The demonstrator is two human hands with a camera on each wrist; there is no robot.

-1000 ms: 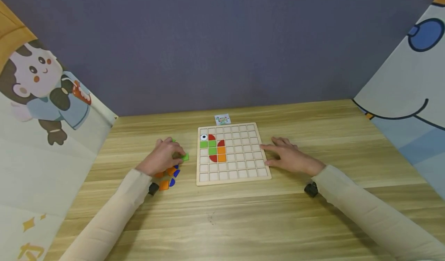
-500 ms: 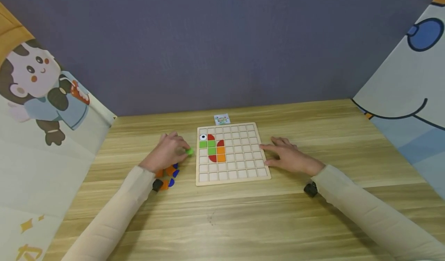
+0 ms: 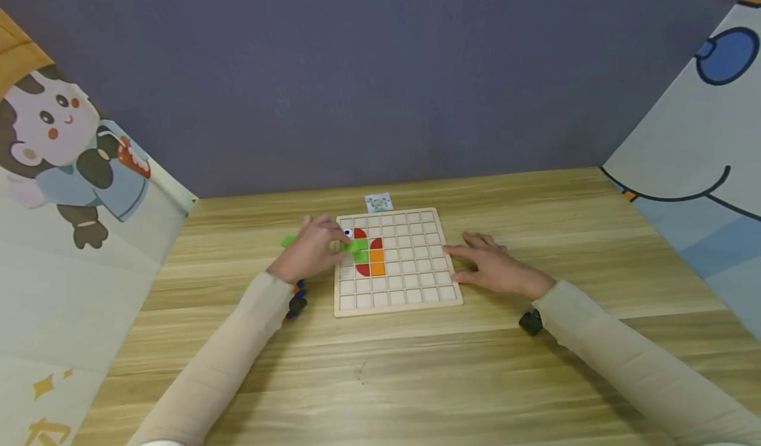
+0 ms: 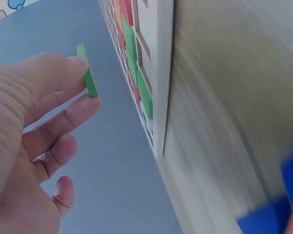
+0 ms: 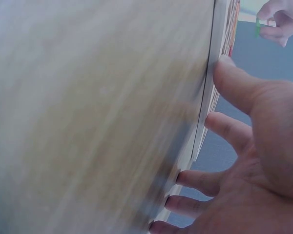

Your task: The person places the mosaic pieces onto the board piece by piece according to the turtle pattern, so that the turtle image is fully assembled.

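Note:
Between thumb and fingers, my left hand (image 3: 310, 249) pinches a thin green square tile (image 4: 91, 84), raised above the left part of the wooden grid board (image 3: 419, 279). Set in the board's left columns are an eye tile (image 3: 347, 233), red quarter-round tiles (image 3: 362, 270), green squares (image 3: 361, 257) and orange squares (image 3: 377, 269). The held tile overlaps the green squares in the head view. My right hand (image 3: 496, 269) rests at the board's right edge, its thumb and index finger touching the rim, fingers spread and holding nothing.
A small picture card (image 3: 378, 202) lies behind the board. Left of the board is a loose green tile (image 3: 288, 240); blue pieces (image 4: 266, 219) and orange ones are partly hidden under the left wrist. A dark wall (image 3: 392, 89) stands behind the table.
My left hand picked the green tile off the table on the left, lifted it and carried it right, over the board's left side. The right hand has stayed at the board's edge.

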